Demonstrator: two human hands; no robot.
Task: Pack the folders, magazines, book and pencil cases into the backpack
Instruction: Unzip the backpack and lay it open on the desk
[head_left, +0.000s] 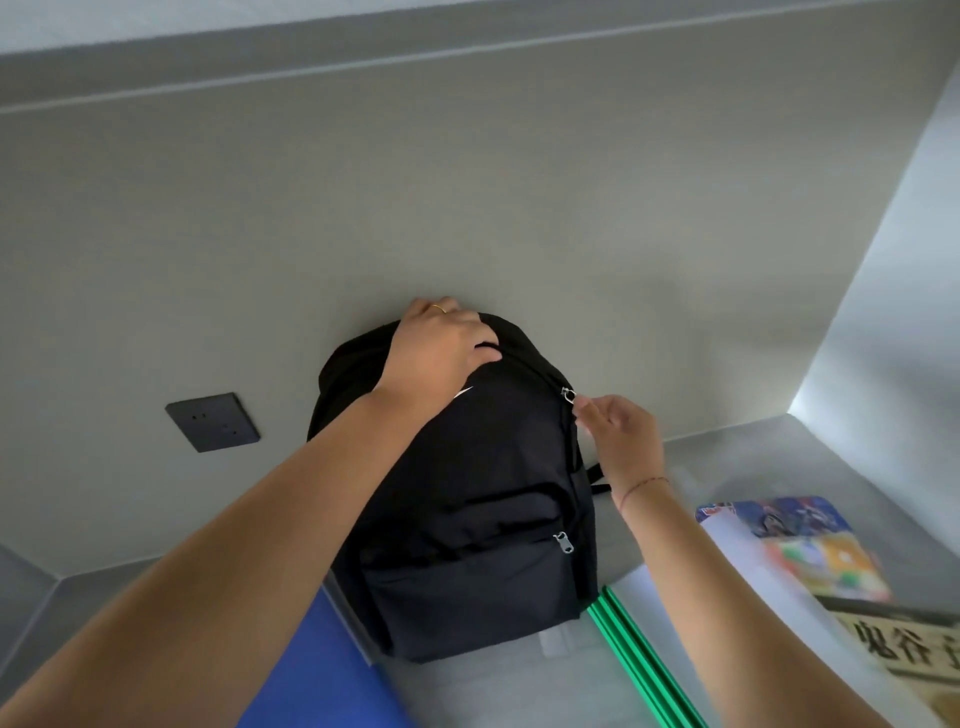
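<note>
Backpack (467, 493), black, stands upright on the grey desk (779, 452) against the wall. Its front pocket is zipped and nothing of its inside shows, while a blue folder (322, 670) and a green folder (639, 660) lie at its foot and a colourful magazine (795, 540) and a blurred book (904, 649) lie to its right. The left grip (441, 348) is curled over the bag's top with the thumb on the front, and the right grip (618, 436) pinches the main zipper pull (569, 396) at the upper right side, its other fingers loosely bent.
</note>
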